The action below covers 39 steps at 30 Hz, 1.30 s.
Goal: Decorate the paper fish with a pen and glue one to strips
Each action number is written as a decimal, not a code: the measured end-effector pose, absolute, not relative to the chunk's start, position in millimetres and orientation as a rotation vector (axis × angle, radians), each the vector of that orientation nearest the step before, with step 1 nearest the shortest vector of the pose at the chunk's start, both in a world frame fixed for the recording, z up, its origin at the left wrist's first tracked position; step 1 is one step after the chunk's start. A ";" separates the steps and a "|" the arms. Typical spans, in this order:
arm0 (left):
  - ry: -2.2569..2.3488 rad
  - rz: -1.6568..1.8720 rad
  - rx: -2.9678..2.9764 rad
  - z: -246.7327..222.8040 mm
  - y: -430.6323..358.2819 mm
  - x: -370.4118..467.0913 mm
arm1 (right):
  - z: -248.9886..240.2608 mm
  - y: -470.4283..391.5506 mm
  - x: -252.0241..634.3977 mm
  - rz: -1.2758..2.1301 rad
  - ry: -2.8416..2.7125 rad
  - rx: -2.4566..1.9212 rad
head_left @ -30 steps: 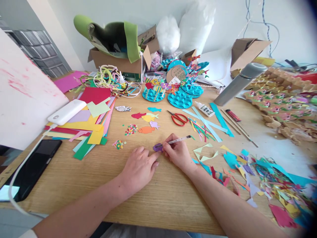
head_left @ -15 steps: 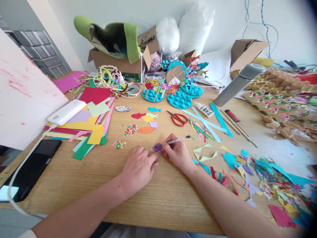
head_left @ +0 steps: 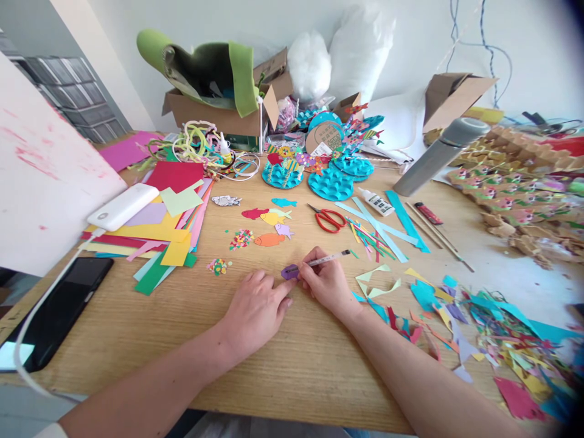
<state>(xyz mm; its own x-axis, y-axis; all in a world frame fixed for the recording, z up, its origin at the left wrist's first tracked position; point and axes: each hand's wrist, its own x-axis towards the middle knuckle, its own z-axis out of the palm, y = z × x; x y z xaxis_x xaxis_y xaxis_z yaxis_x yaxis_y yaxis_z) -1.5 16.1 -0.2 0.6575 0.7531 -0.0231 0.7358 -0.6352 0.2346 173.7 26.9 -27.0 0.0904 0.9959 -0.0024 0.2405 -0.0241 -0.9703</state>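
Note:
My right hand point(head_left: 327, 286) is closed around a slim white pen point(head_left: 329, 258) with a dark end. The pen's tip rests on a small purple paper fish point(head_left: 288, 272) lying on the table. My left hand point(head_left: 258, 301) lies on the wood with its index finger stretched out, touching the fish's lower edge. Beyond the hands are several cut paper fish: an orange fish point(head_left: 269, 239), a yellow fish point(head_left: 272, 216), a red fish point(head_left: 253, 213), a lilac fish point(head_left: 285, 230) and a blue fish point(head_left: 283, 201). Small piles of paper confetti point(head_left: 241, 239) sit left of them.
Red-handled scissors point(head_left: 331, 221), a glue bottle point(head_left: 378, 201) and a grey flask point(head_left: 440, 156) stand or lie farther back. Coloured paper sheets point(head_left: 176, 176), a power bank point(head_left: 122, 207) and a phone point(head_left: 55, 313) are at left. Paper scraps point(head_left: 502, 328) cover the right side.

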 end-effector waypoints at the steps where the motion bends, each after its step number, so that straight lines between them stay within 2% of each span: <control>1: 1.209 0.111 2.651 0.2 16.1 -1.4 | -26.8 26.8 173.6 1.026 -1.308 -1.440; 39: 1.213 0.099 2.640 0.8 14.8 -0.7 | -28.1 26.7 173.6 1.020 -1.320 -1.446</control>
